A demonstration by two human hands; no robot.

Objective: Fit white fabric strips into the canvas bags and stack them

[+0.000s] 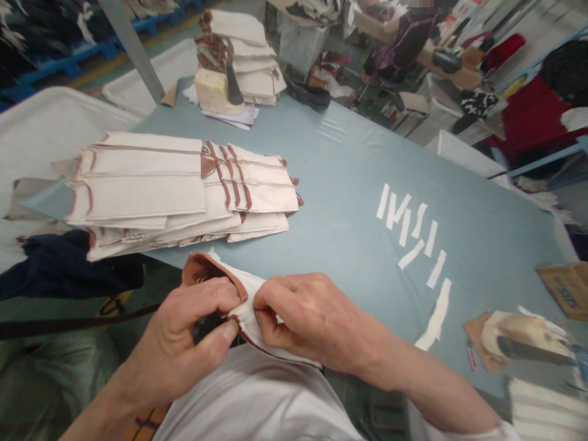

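A white fabric piece with brown edging [250, 282] is held up at the table's near edge, in front of my body. My left hand [197, 324] pinches its brown-trimmed opening between thumb and fingers. Close beside it, my right hand [303, 315] grips the white cloth with thumb and curled fingers. The brown lining shows at the upper left of the piece; its lower part is partly hidden by my right hand. Beyond my left hand lies a stack of similar white pieces with brown trim [184, 190] on the table.
The blue-grey table [331, 177] carries several white strips [404, 226] right of centre. Another fabric pile [252, 55] and a yellowish block [218, 92] stand at the far left. A second block with a dark strap [519, 343] is at right. A person sits in the background.
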